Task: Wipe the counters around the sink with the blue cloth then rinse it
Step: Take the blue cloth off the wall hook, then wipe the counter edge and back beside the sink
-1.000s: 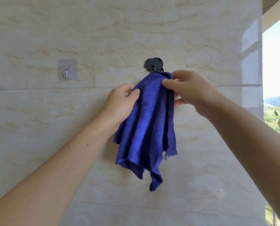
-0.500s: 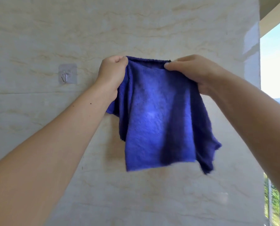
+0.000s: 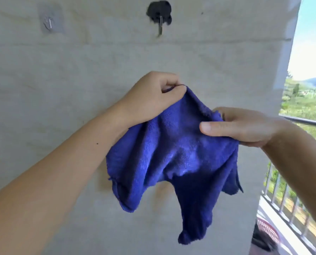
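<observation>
Between our left hand [image 3: 153, 97] and right hand [image 3: 245, 126] hangs the cloth [image 3: 173, 162]; two hooks [image 3: 160, 17] above, railing [image 3: 289, 205] right.

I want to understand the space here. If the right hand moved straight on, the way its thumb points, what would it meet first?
Probably the left hand. The right hand points leftward across the blue cloth that both hands pinch; the left hand sits slightly higher, and depth is unclear.
</observation>
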A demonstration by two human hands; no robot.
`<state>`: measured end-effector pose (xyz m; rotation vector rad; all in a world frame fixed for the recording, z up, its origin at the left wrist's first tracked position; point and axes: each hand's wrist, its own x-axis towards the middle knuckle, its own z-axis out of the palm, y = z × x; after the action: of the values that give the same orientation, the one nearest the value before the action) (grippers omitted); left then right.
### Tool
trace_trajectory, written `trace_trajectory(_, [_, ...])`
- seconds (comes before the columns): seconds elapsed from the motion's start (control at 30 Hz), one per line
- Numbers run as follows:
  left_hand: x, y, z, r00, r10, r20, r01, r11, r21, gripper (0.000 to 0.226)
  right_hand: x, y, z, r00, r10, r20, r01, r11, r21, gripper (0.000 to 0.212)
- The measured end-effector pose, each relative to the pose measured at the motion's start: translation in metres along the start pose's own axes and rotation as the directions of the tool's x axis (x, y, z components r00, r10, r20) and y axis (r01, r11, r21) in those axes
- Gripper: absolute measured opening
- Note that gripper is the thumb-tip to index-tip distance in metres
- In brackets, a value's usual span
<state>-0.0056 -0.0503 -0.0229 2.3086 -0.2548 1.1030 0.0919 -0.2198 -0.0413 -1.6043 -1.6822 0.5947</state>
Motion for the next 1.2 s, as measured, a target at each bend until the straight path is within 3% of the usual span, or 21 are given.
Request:
trace_trajectory(0.13, [-0.067, -0.028, 0.071, 0.949, -0.193, 0.248, 0.236, 0.959, -0.159, 0.02, -0.028, 0.075, 0.041, 0.985, 0.107, -0.135, -0.052, 0.933, 0.356, 0.05])
trace_trajectory(0.27, [-0.124, -0.055, 0.147, 0.803, -0.378, 0.46, 0.557, 0.75, -0.357, 0.024, -0.065, 0.125, 0.083, 0.953, 0.262, -0.149, -0.143, 0.828, 0.542, 0.044])
trace_trajectory(0.33, [-0.154, -0.062, 0.176, 0.722, -0.413, 0.556, 0.659, 0.655, -0.369, 0.029, -0.088, 0.137, 0.099, 0.94, 0.31, -0.142, -0.168, 0.783, 0.598, 0.033])
trace_trajectory(0.43, [-0.202, -0.068, 0.205, 0.614, -0.386, 0.688, 0.741, 0.583, -0.334, 0.038, -0.123, 0.151, 0.115, 0.9, 0.395, -0.183, -0.165, 0.698, 0.697, 0.044])
trace_trajectory(0.53, [-0.25, -0.076, 0.222, 0.534, -0.546, 0.645, 0.809, 0.552, -0.203, 0.032, -0.15, 0.157, 0.124, 0.786, 0.522, -0.331, -0.102, 0.638, 0.763, 0.053])
trace_trajectory(0.6, [-0.277, -0.08, 0.233, 0.382, -0.66, 0.647, 0.918, 0.349, -0.186, 0.038, -0.166, 0.155, 0.132, 0.694, 0.591, -0.41, -0.056, 0.613, 0.788, 0.049])
trace_trajectory(0.67, [-0.294, -0.078, 0.245, 0.197, -0.61, 0.767, 0.976, 0.049, -0.212, 0.052, -0.179, 0.148, 0.142, 0.612, 0.643, -0.461, -0.016, 0.593, 0.805, 0.034])
trace_trajectory(0.7, [-0.298, -0.075, 0.25, 0.167, -0.537, 0.827, 0.972, -0.052, -0.23, 0.06, -0.185, 0.143, 0.149, 0.562, 0.665, -0.491, 0.006, 0.59, 0.807, 0.028])
trace_trajectory(0.73, [-0.298, -0.071, 0.255, 0.182, -0.458, 0.87, 0.961, -0.106, -0.256, 0.063, -0.19, 0.138, 0.156, 0.514, 0.687, -0.514, 0.016, 0.591, 0.807, 0.026])
trace_trajectory(0.87, [-0.295, -0.036, 0.267, 0.319, -0.272, 0.908, 0.934, -0.071, -0.349, 0.038, -0.214, 0.117, 0.194, 0.283, 0.765, -0.578, 0.006, 0.601, 0.799, 0.05])
trace_trajectory(0.97, [-0.316, -0.014, 0.283, 0.342, -0.192, 0.92, 0.933, -0.045, -0.356, 0.028, -0.237, 0.094, 0.232, 0.042, 0.797, -0.603, 0.049, 0.601, 0.798, 0.036])
trace_trajectory(1.07, [-0.346, 0.017, 0.3, 0.217, -0.081, 0.973, 0.975, -0.024, -0.22, 0.037, -0.263, 0.068, 0.277, -0.155, 0.798, -0.582, 0.115, 0.6, 0.792, 0.023])
trace_trajectory(1.2, [-0.392, 0.065, 0.324, -0.031, 0.104, 0.994, 0.999, 0.045, 0.026, 0.042, -0.312, 0.024, 0.339, -0.307, 0.769, -0.561, 0.048, 0.602, 0.797, 0.018])
